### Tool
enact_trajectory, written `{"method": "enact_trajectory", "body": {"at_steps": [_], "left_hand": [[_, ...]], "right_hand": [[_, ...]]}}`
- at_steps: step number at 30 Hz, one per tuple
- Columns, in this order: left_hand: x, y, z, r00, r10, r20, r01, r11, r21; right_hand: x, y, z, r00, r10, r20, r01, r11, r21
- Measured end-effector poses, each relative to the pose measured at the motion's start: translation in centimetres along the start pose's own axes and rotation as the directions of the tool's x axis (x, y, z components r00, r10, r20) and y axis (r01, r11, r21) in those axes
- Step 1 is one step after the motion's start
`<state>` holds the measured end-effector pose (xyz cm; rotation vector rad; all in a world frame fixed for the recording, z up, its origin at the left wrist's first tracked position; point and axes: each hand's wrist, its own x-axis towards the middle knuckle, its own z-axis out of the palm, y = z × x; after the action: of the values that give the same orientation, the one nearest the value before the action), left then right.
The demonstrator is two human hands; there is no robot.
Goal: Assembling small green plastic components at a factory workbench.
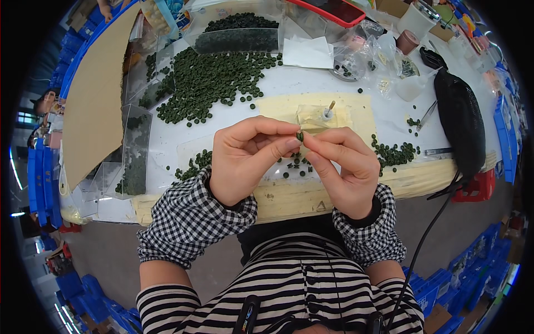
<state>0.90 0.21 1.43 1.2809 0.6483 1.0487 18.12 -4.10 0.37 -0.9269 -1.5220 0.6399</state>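
Note:
Between my two hands, above the near middle of the table, is a small dark green round piece (300,136). My left hand (245,153) pinches it between thumb and forefinger. From the other side, the thumb and forefinger of my right hand (346,165) close on the same piece. Just beyond my hands a small brass-coloured rod (330,107) stands in a white holder on a yellow taped block (308,116). Loose green pieces (294,162) lie on the table below my fingers, partly hidden by my hands.
A large heap of green pieces (208,80) spreads at the far left beside clear plastic boxes (136,150) and a cardboard sheet (100,100). Smaller piles (394,154) lie at right, near tweezers (427,115) and a black pouch (459,119). A red-cased phone (331,10) lies at the back.

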Motion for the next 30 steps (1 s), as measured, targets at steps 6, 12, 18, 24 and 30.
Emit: {"method": "enact_trajectory", "body": {"at_steps": [6, 12, 18, 24, 30], "left_hand": [[-0.08, 0.03, -0.21, 1.000, -0.011, 0.005, 0.011, 1.000, 0.017], [0.07, -0.17, -0.31, 0.996, 0.088, 0.034, -0.091, 0.989, 0.117], [0.08, -0.40, -0.48, 0.991, 0.124, 0.045, -0.129, 0.982, 0.139], [0.12, -0.33, -0.54, 0.988, 0.147, 0.043, -0.153, 0.969, 0.195], [0.12, -0.43, -0.60, 0.987, 0.153, 0.046, -0.159, 0.969, 0.188]], "right_hand": [[0.02, -0.01, 0.03, 1.000, -0.016, 0.001, 0.016, 1.000, -0.008], [-0.05, 0.10, 0.07, 1.000, -0.007, 0.010, 0.007, 1.000, -0.005], [-0.08, 0.14, 0.12, 1.000, 0.002, 0.007, -0.002, 1.000, 0.006], [-0.04, 0.15, 0.05, 1.000, 0.008, 0.016, -0.009, 1.000, 0.011], [-0.07, 0.15, 0.01, 1.000, 0.020, 0.023, -0.021, 0.999, 0.033]]}}
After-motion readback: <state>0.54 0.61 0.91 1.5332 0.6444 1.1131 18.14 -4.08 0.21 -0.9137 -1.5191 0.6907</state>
